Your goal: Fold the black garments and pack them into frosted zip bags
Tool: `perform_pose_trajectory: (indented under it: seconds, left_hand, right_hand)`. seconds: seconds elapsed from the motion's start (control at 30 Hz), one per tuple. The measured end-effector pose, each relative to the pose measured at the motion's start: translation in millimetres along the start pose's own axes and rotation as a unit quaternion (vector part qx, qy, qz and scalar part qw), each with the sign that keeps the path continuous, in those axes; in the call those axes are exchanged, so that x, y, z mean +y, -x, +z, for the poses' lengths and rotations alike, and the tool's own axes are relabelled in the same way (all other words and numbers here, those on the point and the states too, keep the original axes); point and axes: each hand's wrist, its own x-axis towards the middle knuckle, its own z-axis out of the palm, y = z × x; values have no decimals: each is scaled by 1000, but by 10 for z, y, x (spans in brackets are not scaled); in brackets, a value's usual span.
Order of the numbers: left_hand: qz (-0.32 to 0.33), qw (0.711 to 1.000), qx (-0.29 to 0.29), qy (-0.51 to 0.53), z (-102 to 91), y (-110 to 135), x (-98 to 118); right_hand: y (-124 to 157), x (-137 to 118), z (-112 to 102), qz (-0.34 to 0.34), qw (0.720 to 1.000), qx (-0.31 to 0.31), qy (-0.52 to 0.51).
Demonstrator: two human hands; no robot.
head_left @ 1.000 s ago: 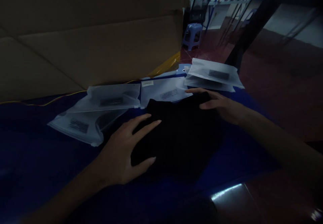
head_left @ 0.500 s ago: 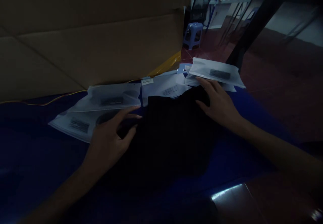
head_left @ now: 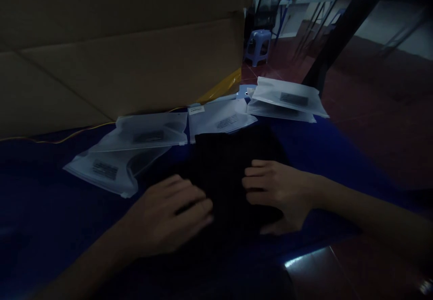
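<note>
A dark black cloth (head_left: pixel 223 155), perhaps a garment, lies on the blue-covered table; its folds and lower edge are lost in the dark. My left hand (head_left: pixel 179 214) rests on its left side with fingers curled together against the fabric. On the right side, my right hand (head_left: pixel 274 191) has its fingers bent into the cloth and its thumb held lower, towards me. Behind the cloth lies a frosted plastic bag (head_left: pixel 216 117) with printed text. More such bags lie to the left (head_left: pixel 152 128) and to the right (head_left: pixel 287 97).
A large cardboard box (head_left: pixel 135 74) stands along the table's back left, with yellow tape (head_left: pixel 219 88) at its lower corner. A thin yellow cord (head_left: pixel 67 136) runs along its base. Beyond are a blue stool (head_left: pixel 259 47), a mesh-backed chair (head_left: pixel 269 9) and a dark slanted post (head_left: pixel 348 29).
Both hands have drawn back towards me from the cloth's far edge. Their fingers, spread before, are now curled on the fabric. The bags stay nearly where they were.
</note>
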Motion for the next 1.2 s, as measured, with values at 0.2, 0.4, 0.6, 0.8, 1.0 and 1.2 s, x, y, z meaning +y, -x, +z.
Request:
perform_pose_trajectory:
  seconds: [0.2, 0.4, 0.6, 0.8, 1.0, 1.2]
  left_hand:
    - [-15, 965, -206, 160, -2, -66, 15]
    - [-160, 927, -220, 258, -21, -36, -119]
    - [-466, 829, -101, 292, -30, 167, -256]
    - [-542, 752, -112, 358, 5, 236, -348]
    - [-388, 838, -94, 371, -83, 141, -361]
    - [-128, 923, -213, 293, -109, -89, -234]
  right_hand:
    - [29, 22, -27, 7, 995, 32, 98]
    - [18, 16, -25, 36, 959, 143, 242]
    - [23, -44, -34, 69, 976, 126, 164]
    - [6, -17, -7, 121, 961, 127, 213]
    - [134, 43, -128, 93, 957, 242, 134]
    - [126, 99, -280, 82, 976, 46, -198]
